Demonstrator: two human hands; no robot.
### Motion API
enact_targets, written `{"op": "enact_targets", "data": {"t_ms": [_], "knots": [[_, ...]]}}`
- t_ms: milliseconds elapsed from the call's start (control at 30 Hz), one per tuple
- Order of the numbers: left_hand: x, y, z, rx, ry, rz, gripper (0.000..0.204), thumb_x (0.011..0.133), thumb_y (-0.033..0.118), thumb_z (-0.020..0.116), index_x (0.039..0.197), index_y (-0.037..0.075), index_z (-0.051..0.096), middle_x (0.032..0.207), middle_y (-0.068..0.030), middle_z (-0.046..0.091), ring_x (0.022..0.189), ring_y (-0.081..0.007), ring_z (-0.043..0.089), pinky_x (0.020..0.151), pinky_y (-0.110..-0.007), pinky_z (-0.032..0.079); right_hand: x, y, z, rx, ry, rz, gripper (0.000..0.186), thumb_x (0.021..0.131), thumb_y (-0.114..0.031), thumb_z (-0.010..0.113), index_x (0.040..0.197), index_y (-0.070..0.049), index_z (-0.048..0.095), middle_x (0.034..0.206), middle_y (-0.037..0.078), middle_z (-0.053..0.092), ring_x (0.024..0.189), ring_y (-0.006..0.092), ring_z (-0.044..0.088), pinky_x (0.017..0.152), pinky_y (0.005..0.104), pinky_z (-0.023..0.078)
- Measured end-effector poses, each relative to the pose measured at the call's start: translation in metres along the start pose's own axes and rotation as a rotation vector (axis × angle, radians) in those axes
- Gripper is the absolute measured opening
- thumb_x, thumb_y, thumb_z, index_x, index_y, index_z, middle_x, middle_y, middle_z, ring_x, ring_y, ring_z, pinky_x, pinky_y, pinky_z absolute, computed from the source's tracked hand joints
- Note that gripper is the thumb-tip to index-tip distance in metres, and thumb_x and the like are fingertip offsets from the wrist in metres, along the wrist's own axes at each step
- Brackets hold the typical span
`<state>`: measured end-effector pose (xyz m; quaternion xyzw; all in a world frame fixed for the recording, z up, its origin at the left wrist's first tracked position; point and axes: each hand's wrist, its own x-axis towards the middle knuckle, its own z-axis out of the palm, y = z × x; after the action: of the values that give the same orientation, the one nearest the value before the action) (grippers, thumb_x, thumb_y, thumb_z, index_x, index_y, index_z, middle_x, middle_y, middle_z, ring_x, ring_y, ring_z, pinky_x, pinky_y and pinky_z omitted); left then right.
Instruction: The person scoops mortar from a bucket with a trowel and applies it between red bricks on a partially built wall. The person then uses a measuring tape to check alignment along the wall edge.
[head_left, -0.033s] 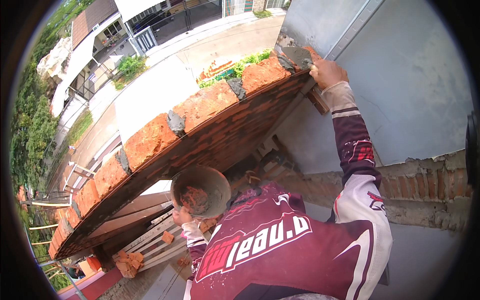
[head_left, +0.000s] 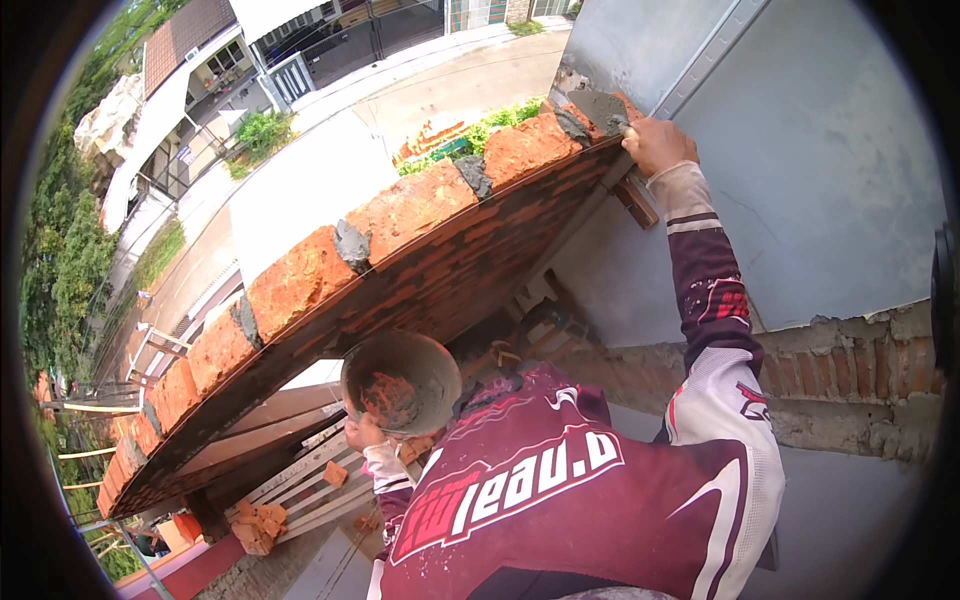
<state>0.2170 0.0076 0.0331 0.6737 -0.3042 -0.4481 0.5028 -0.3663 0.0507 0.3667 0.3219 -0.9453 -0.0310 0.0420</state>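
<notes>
My right hand (head_left: pixel 660 147) is closed round the handle of a trowel (head_left: pixel 598 108). The grey blade lies flat over the brick at the far right end of the wall top, beside the plastered wall. My left hand (head_left: pixel 364 433) grips the rim of a round mortar bowl (head_left: pixel 440 375) near my chest, below the wall's top edge. Wet mortar (head_left: pixel 390 398) with a reddish patch sits inside it. Along the brick wall (head_left: pixel 412 202) runs a top row of orange bricks, with grey mortar (head_left: pixel 352 246) in the gaps between them. My fingers partly hide the trowel handle.
A grey plastered wall (head_left: pixel 800 170) with a metal straightedge (head_left: pixel 710 58) against it rises on the right. A thin string follows the wall's top edge. Below left are wooden slats (head_left: pixel 300 478) and broken bricks (head_left: pixel 258 528). Beyond the wall lie a street and houses.
My right hand and the trowel have shifted very slightly to the right. The left hand and the bowl stay in place.
</notes>
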Motion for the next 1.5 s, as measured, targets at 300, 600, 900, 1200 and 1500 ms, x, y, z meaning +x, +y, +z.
{"op": "enact_targets", "data": {"t_ms": [300, 600, 900, 1200, 1500], "knots": [[0.002, 0.001, 0.006, -0.001, 0.035, -0.010, 0.018, 0.069, -0.001, 0.060, 0.064, 0.006, 0.044, 0.063, -0.0026, 0.053, 0.055, -0.0138, 0.049, 0.053, -0.030, 0.045, 0.003, 0.032, 0.017, 0.796, -0.441, -0.128, 0.030, 0.094, -0.031, 0.056, 0.085, -0.003, 0.063, 0.075, 0.006, 0.062, 0.055, 0.0130, 0.057, 0.053, 0.0303, 0.048], [0.002, 0.004, 0.017, 0.082, 0.043, 0.000, 0.014, 0.066, -0.003, 0.059, 0.065, 0.003, 0.046, 0.064, -0.0036, 0.053, 0.056, -0.0144, 0.050, 0.050, -0.031, 0.043, 0.017, 0.018, 0.035, 0.479, -0.312, -0.215, 0.044, 0.102, -0.033, 0.046, 0.075, -0.001, 0.060, 0.059, 0.007, 0.059, 0.048, 0.0188, 0.061, 0.049, 0.0338, 0.050], [-0.005, 0.005, 0.009, 0.048, -0.004, -0.039, 0.011, 0.069, -0.005, 0.057, 0.073, 0.004, 0.052, 0.069, -0.0013, 0.056, 0.060, -0.0115, 0.053, 0.055, -0.029, 0.046, 0.034, 0.031, 0.049, 0.487, -0.270, -0.259, 0.045, 0.102, -0.033, 0.046, 0.076, 0.000, 0.061, 0.060, 0.008, 0.059, 0.049, 0.0199, 0.061, 0.049, 0.0363, 0.050], [-0.006, -0.002, -0.008, 0.085, 0.090, -0.044, 0.012, 0.066, -0.008, 0.057, 0.072, 0.002, 0.052, 0.071, -0.0027, 0.058, 0.060, -0.0125, 0.055, 0.053, -0.029, 0.046, 0.031, 0.043, 0.029, 0.639, -0.332, -0.118, 0.039, 0.099, -0.031, 0.050, 0.081, 0.001, 0.062, 0.061, 0.006, 0.056, 0.047, 0.0158, 0.056, 0.046, 0.0312, 0.048], [-0.004, 0.001, -0.003, 0.137, 0.028, -0.049, 0.010, 0.068, -0.006, 0.059, 0.075, 0.000, 0.055, 0.072, -0.0035, 0.060, 0.060, -0.0131, 0.056, 0.053, -0.029, 0.046, 0.025, 0.066, 0.013, 0.342, -0.103, -0.068, 0.042, 0.097, -0.034, 0.051, 0.082, 0.002, 0.066, 0.066, 0.015, 0.064, 0.054, 0.0284, 0.065, 0.059, 0.0424, 0.053]]}}
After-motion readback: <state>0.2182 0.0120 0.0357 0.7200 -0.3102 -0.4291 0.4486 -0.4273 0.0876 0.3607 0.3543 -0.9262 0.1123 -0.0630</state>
